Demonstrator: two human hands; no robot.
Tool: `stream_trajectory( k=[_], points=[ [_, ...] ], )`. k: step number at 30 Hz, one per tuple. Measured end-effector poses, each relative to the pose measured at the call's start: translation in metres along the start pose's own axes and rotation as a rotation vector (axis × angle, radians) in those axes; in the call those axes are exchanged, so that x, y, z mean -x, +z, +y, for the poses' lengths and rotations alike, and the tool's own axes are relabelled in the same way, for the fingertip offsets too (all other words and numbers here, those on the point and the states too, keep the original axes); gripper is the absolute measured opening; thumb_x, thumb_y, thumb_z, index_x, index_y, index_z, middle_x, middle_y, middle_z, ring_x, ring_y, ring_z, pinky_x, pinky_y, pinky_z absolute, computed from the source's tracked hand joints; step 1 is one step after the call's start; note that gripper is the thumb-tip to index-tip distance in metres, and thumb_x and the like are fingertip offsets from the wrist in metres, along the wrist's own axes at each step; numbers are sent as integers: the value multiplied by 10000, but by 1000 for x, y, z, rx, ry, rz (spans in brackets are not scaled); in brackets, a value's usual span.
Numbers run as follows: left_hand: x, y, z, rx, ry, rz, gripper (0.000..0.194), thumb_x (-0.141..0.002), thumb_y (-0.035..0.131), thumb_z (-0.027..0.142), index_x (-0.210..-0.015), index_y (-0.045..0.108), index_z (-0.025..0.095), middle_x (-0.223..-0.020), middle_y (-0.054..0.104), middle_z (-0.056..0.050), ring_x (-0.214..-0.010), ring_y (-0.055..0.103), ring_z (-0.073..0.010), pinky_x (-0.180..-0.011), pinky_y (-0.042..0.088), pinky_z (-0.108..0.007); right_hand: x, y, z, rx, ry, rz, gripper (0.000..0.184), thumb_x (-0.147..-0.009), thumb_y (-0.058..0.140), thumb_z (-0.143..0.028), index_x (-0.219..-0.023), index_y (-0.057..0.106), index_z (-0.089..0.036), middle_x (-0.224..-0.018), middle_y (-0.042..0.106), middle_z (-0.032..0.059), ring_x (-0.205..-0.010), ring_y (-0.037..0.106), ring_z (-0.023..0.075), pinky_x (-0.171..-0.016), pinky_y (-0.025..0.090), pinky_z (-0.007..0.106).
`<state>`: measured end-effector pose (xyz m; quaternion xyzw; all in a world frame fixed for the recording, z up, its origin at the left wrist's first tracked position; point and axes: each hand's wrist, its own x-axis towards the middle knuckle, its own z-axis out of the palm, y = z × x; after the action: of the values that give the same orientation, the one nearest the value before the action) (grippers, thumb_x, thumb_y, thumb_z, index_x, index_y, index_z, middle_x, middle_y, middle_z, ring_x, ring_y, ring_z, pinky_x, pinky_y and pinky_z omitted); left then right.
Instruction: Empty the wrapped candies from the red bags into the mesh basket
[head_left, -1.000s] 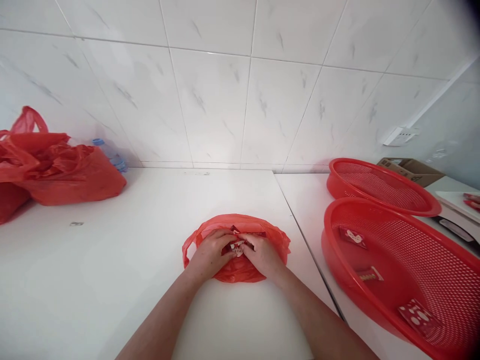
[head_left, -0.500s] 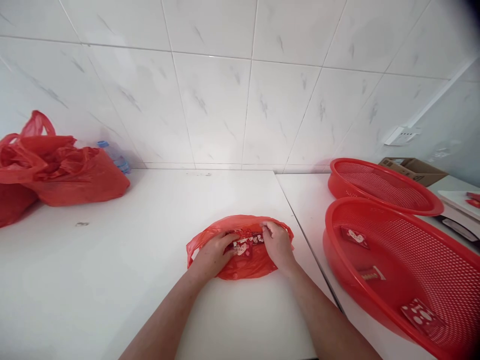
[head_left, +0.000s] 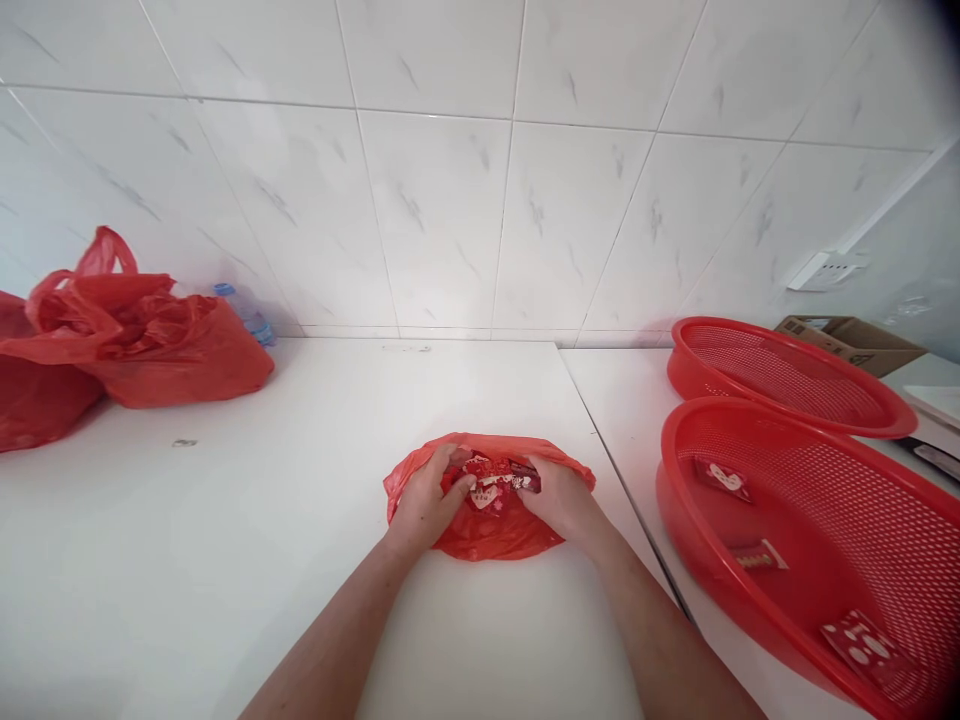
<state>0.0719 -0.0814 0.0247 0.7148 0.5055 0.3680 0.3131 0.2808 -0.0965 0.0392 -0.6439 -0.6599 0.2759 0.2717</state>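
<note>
An opened-out red plastic bag [head_left: 480,545] lies on the white table with several small red printed packets [head_left: 486,497] in its middle. My left hand [head_left: 429,500] is curled round the left side of the packets, its thumb on top and its fingertips down in the bag. From the right, my right hand [head_left: 559,497] grips the other end of the bunch, where a darker red packet [head_left: 527,477] shows by the fingers. The fingertips of both hands are partly hidden by packets and plastic.
A large red perforated basket [head_left: 675,480] on the right holds a few scattered packets; a second red basket [head_left: 682,370] and a cardboard box [head_left: 862,345] stand behind. Full red bags [head_left: 187,360] and a plastic bottle [head_left: 255,325] are at left. A seam [head_left: 626,500] divides the tables.
Both hands have closed in round the packets from the sides. My right hand has come down from the bag's far edge, and the view has shifted slightly left.
</note>
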Motion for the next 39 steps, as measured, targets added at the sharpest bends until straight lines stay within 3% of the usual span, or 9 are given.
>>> stream_trajectory(
  k=[10, 18, 26, 34, 39],
  points=[
    [1, 0, -3, 3, 38, 33, 254, -864, 474, 271, -1100, 569, 265, -1117, 637, 5, -1031, 595, -160, -882, 509, -322, -1, -1, 2, -137, 70, 42, 371, -767, 564, -282, -1138, 560, -277, -1058, 633, 17, -940, 596, 198, -785, 473, 341],
    [2, 2, -3, 60, 31, 46, 418, -877, 448, 255, -1293, 414, 277, -1158, 608, -26, -1069, 581, -173, -910, 500, -357, -2, 0, 3, -253, 43, 107, 246, -830, 499, -326, -1044, 593, -251, -1075, 633, 20, -1020, 578, 186, -888, 445, 351],
    [1, 2, -5, 42, 27, 34, 464, -871, 434, 209, -1324, 386, 296, -1173, 592, -27, -1053, 585, -168, -900, 508, -358, -4, 2, 1, -483, 56, 106, 196, -803, 520, -367, -923, 577, -224, -967, 646, 16, -917, 605, 180, -788, 480, 319],
    [0, 2, -5, -4, -6, 35, 440, -872, 461, 257, -1306, 404, 308, -1178, 602, -25, -1096, 570, -185, -920, 493, -374, -7, 1, 2, -929, 253, -95, 213, -797, 547, -408, -891, 576, -219, -789, 644, 2, -610, 611, 140, -497, 420, 237],
    [0, 1, -2, -90, -11, 3, 390, -864, 479, 307, -1254, 471, 300, -1218, 602, -32, -1140, 555, -223, -935, 472, -405, -5, -3, 0, -1042, 262, -119, 355, -828, 502, -511, -927, 610, -188, -793, 667, 56, -579, 599, 138, -464, 418, 236]
  ],
)
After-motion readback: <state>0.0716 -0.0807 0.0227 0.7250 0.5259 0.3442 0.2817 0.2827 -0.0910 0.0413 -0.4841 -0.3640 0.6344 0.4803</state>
